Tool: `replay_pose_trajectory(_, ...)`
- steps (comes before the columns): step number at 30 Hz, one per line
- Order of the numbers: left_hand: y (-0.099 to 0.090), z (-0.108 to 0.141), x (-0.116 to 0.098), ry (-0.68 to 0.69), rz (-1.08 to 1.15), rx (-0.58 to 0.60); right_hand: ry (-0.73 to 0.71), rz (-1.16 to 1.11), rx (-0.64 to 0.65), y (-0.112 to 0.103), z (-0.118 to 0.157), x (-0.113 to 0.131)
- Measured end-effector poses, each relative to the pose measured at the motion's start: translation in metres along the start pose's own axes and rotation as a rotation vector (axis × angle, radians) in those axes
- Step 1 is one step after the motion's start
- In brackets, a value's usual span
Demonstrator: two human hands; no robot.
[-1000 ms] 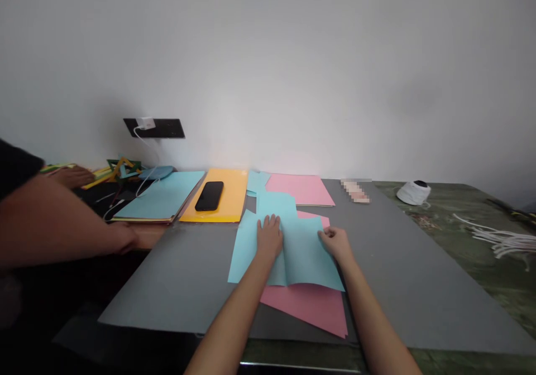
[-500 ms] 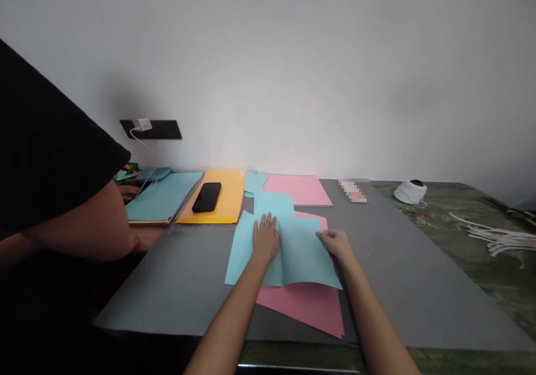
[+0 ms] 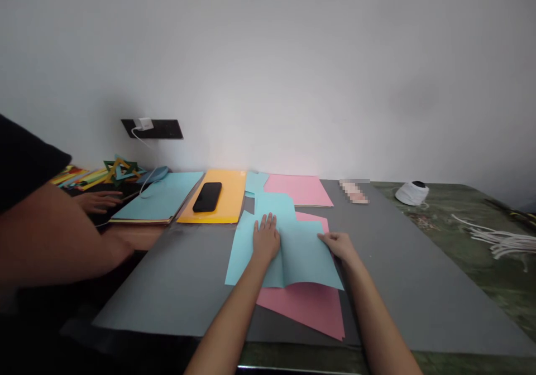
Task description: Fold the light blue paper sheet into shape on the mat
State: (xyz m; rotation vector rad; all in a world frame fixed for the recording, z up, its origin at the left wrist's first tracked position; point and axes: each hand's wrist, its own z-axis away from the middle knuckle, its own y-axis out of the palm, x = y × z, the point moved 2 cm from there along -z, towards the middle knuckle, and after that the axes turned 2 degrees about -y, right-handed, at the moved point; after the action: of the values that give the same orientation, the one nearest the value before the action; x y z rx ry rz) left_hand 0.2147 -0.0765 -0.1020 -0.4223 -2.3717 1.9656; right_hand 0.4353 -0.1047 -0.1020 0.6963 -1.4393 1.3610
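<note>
A light blue paper sheet with a crease down its middle lies before me, its right half bowed up a little. My left hand rests flat on the left half beside the crease, fingers spread. At the right edge, my right hand pinches the same sheet between thumb and finger. Pink paper shows from underneath, sticking out toward the front. Another light blue piece lies just behind my left fingertips.
A grey sheet covers much of the table. Behind are pink sheets, a yellow-orange stack bearing a phone, and a blue stack. White cords lie right. Another person's arm reaches in at left.
The other person's arm and dark sleeve have shifted left and down, uncovering a hand and coloured paper strips. My hands and the blue sheet stay almost the same.
</note>
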Motion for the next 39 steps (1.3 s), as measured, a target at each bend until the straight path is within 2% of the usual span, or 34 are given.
replay_pose_trajectory(4,0.002,0.001,0.001,-0.003,0.0,-0.011,0.116,-0.06,0.101,0.0,0.002,-0.003)
replay_pose_trajectory(14,0.003,0.001,0.001,-0.01,0.028,-0.025,0.126,-0.028,0.185,-0.007,0.005,-0.004)
replay_pose_trajectory(20,-0.004,0.001,0.0,0.024,0.028,-0.072,0.146,-0.207,0.252,-0.005,0.018,-0.005)
replay_pose_trajectory(24,-0.025,-0.001,-0.002,0.013,0.014,-0.1,0.047,-0.276,0.14,0.0,0.017,-0.004)
replay_pose_trajectory(28,-0.036,0.006,-0.008,-0.051,-0.014,-0.003,-0.022,-0.205,0.045,0.005,0.006,-0.003)
replay_pose_trajectory(32,-0.026,0.02,-0.018,-0.033,-0.026,0.051,-0.066,-0.129,-0.005,0.003,-0.002,-0.004)
replay_pose_trajectory(39,-0.003,0.032,-0.018,-0.051,0.018,-0.021,0.02,-0.125,0.042,-0.005,0.0,-0.018)
